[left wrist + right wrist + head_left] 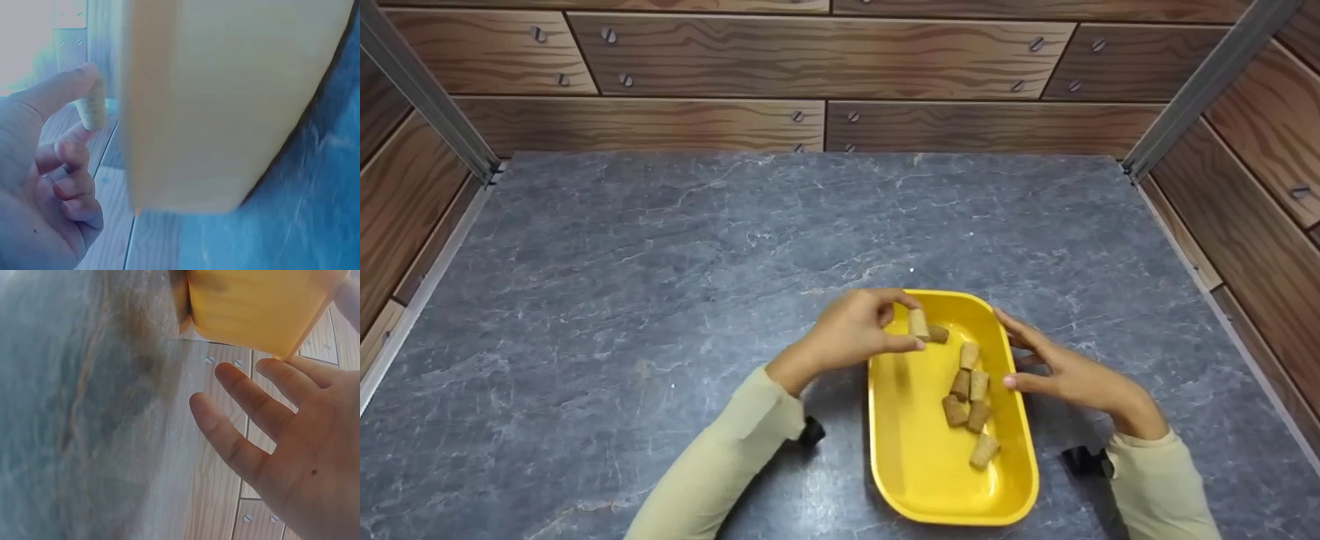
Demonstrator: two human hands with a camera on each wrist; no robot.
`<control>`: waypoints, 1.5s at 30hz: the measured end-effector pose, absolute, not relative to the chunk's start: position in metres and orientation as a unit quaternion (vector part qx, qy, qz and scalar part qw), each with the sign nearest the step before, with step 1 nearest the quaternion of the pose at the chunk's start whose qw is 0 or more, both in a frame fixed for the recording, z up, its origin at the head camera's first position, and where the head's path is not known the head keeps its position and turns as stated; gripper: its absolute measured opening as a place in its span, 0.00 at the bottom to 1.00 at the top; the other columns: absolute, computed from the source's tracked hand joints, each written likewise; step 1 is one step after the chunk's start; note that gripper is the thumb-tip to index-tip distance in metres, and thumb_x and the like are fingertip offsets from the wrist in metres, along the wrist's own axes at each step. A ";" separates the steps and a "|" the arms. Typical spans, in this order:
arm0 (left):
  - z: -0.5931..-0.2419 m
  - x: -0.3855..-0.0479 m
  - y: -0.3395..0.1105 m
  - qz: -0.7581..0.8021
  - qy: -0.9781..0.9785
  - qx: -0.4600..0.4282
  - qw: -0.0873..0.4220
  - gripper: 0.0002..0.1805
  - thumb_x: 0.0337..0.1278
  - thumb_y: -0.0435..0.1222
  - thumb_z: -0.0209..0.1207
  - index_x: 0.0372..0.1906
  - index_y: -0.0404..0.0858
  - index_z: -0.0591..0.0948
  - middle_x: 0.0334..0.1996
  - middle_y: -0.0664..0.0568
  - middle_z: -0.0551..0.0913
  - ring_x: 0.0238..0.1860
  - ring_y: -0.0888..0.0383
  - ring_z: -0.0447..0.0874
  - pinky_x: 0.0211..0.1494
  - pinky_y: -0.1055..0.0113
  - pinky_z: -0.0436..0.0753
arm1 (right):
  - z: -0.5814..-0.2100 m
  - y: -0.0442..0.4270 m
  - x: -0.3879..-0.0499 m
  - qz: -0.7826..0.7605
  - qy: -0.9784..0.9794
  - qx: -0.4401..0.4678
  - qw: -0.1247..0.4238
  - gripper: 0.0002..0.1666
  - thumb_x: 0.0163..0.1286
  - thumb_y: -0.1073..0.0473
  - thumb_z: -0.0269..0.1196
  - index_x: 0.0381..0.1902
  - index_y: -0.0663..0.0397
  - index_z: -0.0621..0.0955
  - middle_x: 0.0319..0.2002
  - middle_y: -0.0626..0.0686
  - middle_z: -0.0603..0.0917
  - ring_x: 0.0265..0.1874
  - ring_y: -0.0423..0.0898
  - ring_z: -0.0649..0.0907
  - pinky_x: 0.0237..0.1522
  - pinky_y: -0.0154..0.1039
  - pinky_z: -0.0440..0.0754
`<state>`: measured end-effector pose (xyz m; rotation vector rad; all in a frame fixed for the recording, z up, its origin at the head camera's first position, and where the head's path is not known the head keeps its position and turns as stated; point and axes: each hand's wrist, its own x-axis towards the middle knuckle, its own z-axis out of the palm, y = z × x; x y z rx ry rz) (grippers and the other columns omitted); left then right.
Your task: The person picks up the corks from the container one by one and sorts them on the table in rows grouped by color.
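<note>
A light cork (pixel 918 324) is pinched lengthwise between the thumb and forefinger of my left hand (pixel 851 326), above the far left part of a yellow tray (pixel 907 420). In the left wrist view the same cork (pixel 93 104) shows between those fingertips, with the other fingers curled loosely below. Beneath it in the tray lies a brown cork (pixel 937 334). Several more corks, light and brown, sit along the tray's right half, among them a light cork (pixel 984 451) nearest me. My right hand (pixel 1065 371) touches the tray's right side, thumb by the rim, fingers fairly straight.
The tray stands on a dark grey marbled table (pixel 660 262). Wood-patterned panels (pixel 825 56) close off the back and both sides, with metal posts (pixel 442 97) at the corners. A black wrist piece (pixel 810 433) sits below the left wrist.
</note>
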<state>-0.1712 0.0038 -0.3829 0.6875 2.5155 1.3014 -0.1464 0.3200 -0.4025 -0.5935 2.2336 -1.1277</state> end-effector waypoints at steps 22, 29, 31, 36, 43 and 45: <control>-0.423 -0.185 -0.063 0.454 0.859 0.164 0.170 0.25 0.47 0.43 0.72 0.54 0.45 0.81 0.21 0.56 0.71 0.20 0.61 0.62 0.24 0.69 0.64 | -0.402 0.325 -0.147 -0.425 0.830 -0.215 0.291 0.48 0.73 0.59 0.55 0.78 0.47 0.38 0.72 0.75 0.50 0.62 0.74 0.67 0.54 0.61 0.77; -0.429 -0.190 -0.067 0.389 0.889 0.156 0.184 0.25 0.46 0.46 0.72 0.53 0.50 0.82 0.22 0.57 0.73 0.19 0.62 0.66 0.23 0.69 0.64 | -0.402 0.322 -0.149 -0.406 0.842 -0.222 0.276 0.49 0.73 0.57 0.56 0.78 0.46 0.39 0.71 0.74 0.54 0.60 0.70 0.72 0.54 0.53 0.77; -0.431 -0.190 -0.067 0.371 0.897 0.155 0.184 0.26 0.45 0.46 0.72 0.53 0.49 0.82 0.22 0.57 0.73 0.19 0.62 0.66 0.23 0.69 0.64 | -0.402 0.321 -0.150 -0.404 0.843 -0.227 0.274 0.49 0.73 0.57 0.56 0.78 0.47 0.39 0.71 0.74 0.54 0.60 0.70 0.72 0.54 0.52 0.76; -0.434 -0.191 -0.068 0.345 0.908 0.151 0.183 0.27 0.43 0.46 0.73 0.53 0.49 0.82 0.21 0.58 0.72 0.21 0.61 0.66 0.24 0.69 0.63 | -0.403 0.321 -0.149 -0.405 0.843 -0.222 0.276 0.49 0.72 0.57 0.57 0.78 0.46 0.39 0.71 0.74 0.54 0.60 0.69 0.73 0.53 0.52 0.77; -0.433 -0.191 -0.068 0.335 0.912 0.157 0.177 0.28 0.40 0.45 0.74 0.53 0.48 0.82 0.23 0.58 0.73 0.24 0.61 0.68 0.27 0.69 0.65 | -0.402 0.321 -0.149 -0.420 0.830 -0.226 0.288 0.48 0.73 0.59 0.55 0.77 0.49 0.38 0.71 0.75 0.53 0.61 0.72 0.70 0.51 0.38 0.79; -0.432 -0.191 -0.069 0.334 0.912 0.157 0.180 0.29 0.40 0.45 0.74 0.54 0.48 0.82 0.24 0.57 0.73 0.25 0.60 0.68 0.28 0.68 0.65 | -0.401 0.321 -0.149 -0.417 0.833 -0.226 0.286 0.48 0.73 0.59 0.56 0.77 0.49 0.38 0.71 0.74 0.54 0.61 0.71 0.71 0.51 0.37 0.79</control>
